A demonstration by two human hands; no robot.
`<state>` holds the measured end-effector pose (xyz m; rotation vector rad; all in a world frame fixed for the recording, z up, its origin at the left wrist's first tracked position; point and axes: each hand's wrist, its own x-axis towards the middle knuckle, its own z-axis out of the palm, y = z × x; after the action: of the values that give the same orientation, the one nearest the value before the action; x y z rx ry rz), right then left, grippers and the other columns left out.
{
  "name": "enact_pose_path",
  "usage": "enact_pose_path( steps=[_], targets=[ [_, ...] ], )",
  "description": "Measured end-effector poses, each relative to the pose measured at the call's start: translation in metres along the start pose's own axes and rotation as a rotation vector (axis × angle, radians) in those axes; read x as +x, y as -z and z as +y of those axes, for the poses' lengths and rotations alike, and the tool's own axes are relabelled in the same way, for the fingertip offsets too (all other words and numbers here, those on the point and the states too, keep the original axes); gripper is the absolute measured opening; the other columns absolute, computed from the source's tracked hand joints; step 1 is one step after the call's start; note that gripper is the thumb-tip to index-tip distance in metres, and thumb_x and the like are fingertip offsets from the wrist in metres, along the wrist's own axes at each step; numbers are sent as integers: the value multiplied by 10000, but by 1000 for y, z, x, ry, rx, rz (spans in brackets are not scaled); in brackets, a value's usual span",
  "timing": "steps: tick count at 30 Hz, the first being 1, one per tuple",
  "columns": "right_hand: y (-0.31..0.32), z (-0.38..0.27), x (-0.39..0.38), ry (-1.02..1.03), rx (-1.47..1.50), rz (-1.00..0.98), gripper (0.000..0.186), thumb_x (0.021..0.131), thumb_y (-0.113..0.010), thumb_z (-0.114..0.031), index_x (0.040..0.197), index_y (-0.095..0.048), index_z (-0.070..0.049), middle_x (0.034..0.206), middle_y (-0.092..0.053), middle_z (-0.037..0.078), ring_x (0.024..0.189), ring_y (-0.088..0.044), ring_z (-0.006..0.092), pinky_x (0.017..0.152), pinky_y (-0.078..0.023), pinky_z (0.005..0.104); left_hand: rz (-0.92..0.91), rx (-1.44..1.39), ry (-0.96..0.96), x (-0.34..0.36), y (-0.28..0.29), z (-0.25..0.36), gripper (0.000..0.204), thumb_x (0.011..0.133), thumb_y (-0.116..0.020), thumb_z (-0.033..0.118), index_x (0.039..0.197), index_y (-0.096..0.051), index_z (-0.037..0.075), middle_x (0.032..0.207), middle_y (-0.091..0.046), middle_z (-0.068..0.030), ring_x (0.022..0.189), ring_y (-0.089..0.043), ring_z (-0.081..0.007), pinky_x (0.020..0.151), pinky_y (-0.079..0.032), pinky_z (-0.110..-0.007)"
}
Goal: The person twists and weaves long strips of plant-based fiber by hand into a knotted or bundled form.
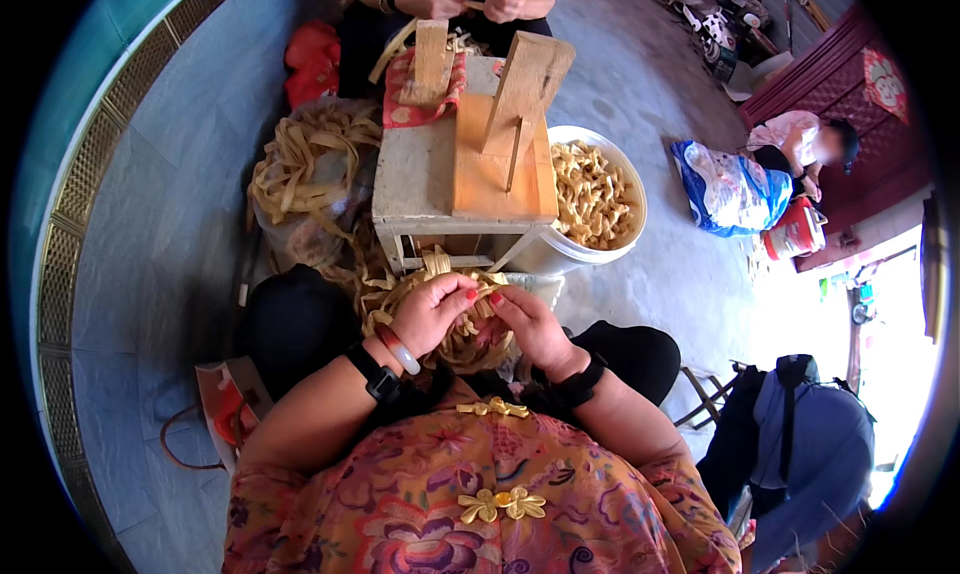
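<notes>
My left hand (432,312) and my right hand (537,326) meet above my lap, fingertips pinched close together on a pale tan, flat strip (484,290). Much of that strip is hidden by the fingers. Beneath them lies a heap of similar loose strips (470,352) between my knees. In front stands a small whitish table (410,189) bearing an orange-brown board (475,196) with a slanted wooden upright (528,82) and a thin rod. To its right, a white bucket (640,224) is filled with knotted tan pieces (592,196).
A bag of long strips (310,164) sits left of the table. Across it, another person's hands (465,2) work beside a wooden block (430,59) on red cloth. Another person (790,139) sits far right near a blue-white bag (730,189). A paper bag (232,399) stands at my left.
</notes>
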<state>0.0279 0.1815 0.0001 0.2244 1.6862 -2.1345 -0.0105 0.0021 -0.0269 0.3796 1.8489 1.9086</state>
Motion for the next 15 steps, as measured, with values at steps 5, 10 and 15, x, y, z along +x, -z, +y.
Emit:
enact_pose_path(
  steps=[5, 10, 15],
  targets=[
    [-5, 1, -2, 562, -1022, 44, 180, 920, -553, -159, 841, -569, 3, 653, -550, 135, 592, -573, 279, 566, -477, 344, 64, 85, -123, 5, 3, -17, 200, 975, -508, 190, 973, -607, 17, 849, -597, -1, 700, -534, -79, 677, -459, -236],
    [3, -12, -18, 174, -422, -104, 220, 959, -509, -174, 838, -569, 0, 672, -595, 68, 620, -570, 156, 596, -471, 312, 180, 275, -214, 12, 15, 13, 208, 985, -462, 174, 946, -596, 20, 810, -643, -49, 763, -607, -142, 722, -473, -270],
    [6, -33, -21, 703, -855, 34, 193, 852, -657, -173, 945, -567, -31, 735, -613, 118, 662, -622, 266, 651, -498, 343, 101, 485, -276, 5, 3, 20, 121, 949, -497, 83, 990, -583, 8, 830, -654, -93, 813, -642, -174, 739, -485, -294]
  ],
)
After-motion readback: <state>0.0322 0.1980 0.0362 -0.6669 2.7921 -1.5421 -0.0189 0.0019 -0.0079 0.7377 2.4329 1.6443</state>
